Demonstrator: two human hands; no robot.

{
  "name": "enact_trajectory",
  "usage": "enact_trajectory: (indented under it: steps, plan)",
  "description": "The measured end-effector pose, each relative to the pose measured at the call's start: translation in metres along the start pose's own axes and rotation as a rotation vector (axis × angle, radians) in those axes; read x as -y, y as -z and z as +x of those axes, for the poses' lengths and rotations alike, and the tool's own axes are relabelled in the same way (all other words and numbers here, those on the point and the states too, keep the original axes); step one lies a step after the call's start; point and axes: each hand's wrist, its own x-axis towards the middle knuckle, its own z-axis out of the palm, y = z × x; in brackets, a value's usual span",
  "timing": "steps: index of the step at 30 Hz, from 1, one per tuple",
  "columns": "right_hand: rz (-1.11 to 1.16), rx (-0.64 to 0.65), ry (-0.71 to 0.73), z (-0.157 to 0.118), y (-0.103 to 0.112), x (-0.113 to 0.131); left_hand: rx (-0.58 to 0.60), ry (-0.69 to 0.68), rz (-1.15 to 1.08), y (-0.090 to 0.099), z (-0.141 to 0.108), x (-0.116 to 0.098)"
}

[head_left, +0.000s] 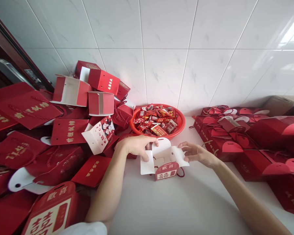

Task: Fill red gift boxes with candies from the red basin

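A small red-and-white gift box [166,173] stands upright on the white tabletop with its top flaps spread, showing a pale inside. Gold and white characters mark its front panel, and a dark red cord loop sticks out on the right. My left hand [136,147] has its thumb on the left flap, its fingers curled near the back flap. On the other side, my right hand [198,154] holds the right white flap between thumb and fingers. Just behind the box sits a red plastic basket [182,122] filled with wrapped candies [159,119].
Many red boxes [70,130], some with open ends, are heaped on the left up to the wall. Closed red boxes [215,138] stand in rows on the right, with a brown carton [283,106] behind them. White wall tiles [165,75] rise behind the basket.
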Motion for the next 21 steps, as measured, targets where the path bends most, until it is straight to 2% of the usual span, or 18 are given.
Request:
enact_trajectory:
  steps: [3,5,7,10,12,14,15,17,21]
  plan:
    - [0.042,0.038,-0.025,0.003,-0.002,-0.015,0.042,-0.036,-0.071,0.001,0.004,0.004]
    - [-0.020,0.063,-0.028,0.004,-0.001,-0.012,0.051,-0.047,-0.100,0.001,0.005,0.007]
    - [-0.171,0.014,0.015,0.004,0.004,0.003,0.045,-0.051,-0.112,0.001,0.004,0.009]
    - [-0.467,-0.198,0.160,0.010,0.011,0.041,-0.004,-0.068,-0.078,0.000,0.001,0.008]
    - [-0.621,-0.268,0.257,0.023,0.011,0.063,-0.044,-0.086,-0.040,0.000,-0.003,0.005]
    - [-0.748,-0.286,0.320,0.047,0.007,0.076,-0.068,-0.104,-0.027,0.000,-0.007,-0.001]
    - [-0.817,-0.301,0.306,0.061,0.003,0.079,-0.075,-0.117,-0.025,0.000,-0.009,-0.004]
    - [-0.970,-0.336,0.161,0.092,-0.003,0.077,-0.101,-0.144,-0.025,0.001,-0.013,-0.010]
    - [-1.014,-0.320,0.011,0.141,-0.006,0.063,-0.252,-0.215,-0.117,0.003,-0.014,-0.009]
